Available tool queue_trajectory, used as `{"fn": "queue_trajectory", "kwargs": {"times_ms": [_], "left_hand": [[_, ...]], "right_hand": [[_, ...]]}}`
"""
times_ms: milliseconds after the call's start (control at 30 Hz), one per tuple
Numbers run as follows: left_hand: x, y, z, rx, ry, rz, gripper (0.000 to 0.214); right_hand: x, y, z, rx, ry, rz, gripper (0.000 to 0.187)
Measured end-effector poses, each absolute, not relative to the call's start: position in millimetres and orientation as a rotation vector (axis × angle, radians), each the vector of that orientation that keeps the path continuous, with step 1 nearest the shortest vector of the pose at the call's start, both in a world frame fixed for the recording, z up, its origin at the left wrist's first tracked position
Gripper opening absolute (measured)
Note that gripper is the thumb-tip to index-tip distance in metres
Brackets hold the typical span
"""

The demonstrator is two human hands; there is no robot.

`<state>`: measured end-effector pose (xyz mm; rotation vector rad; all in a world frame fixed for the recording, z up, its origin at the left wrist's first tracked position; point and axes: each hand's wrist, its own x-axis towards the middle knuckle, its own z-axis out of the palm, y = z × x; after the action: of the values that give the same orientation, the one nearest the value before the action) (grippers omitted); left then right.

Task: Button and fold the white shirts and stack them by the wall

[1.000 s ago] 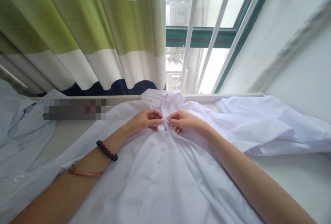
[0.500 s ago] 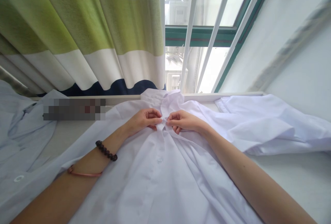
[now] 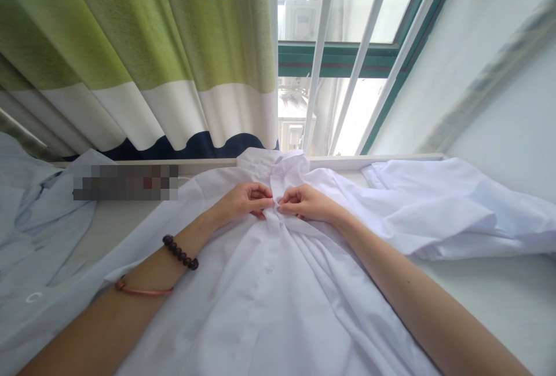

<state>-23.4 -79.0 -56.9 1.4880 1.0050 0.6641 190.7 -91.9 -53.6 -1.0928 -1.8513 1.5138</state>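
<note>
A white button-up shirt lies flat on a pale table, collar toward the window. My left hand pinches the shirt's front placket just below the collar. My right hand pinches the opposite edge of the same placket, fingertips almost touching the left ones. Both hands are closed on the fabric. A dark bead bracelet and a thin reddish band sit on my left forearm.
Another white garment is heaped at the right. Pale blue clothing lies at the left. A green, white and navy striped curtain hangs behind, beside a barred window. A white wall stands to the right.
My fingertips have drawn slightly closer together on the placket below the collar. The shirt and arms otherwise stay where they were.
</note>
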Motion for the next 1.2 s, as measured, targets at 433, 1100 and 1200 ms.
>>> {"fn": "queue_trajectory", "kwargs": {"times_ms": [433,1100,1200], "left_hand": [[-27.7,-75.7,-60.1,1.513,0.83,0.662,0.023],[-25.4,-85.8,-43.9,1.45,0.894,0.632,0.027],[-24.0,-87.7,-43.4,1.471,0.906,0.637,0.026]], "right_hand": [[187.5,-93.0,-53.0,-1.14,-1.886,1.403,0.021],[178.5,-99.1,-48.6,-1.257,-1.914,1.185,0.009],[178.1,-100.1,-48.0,-1.26,-1.888,1.222,0.01]]}}
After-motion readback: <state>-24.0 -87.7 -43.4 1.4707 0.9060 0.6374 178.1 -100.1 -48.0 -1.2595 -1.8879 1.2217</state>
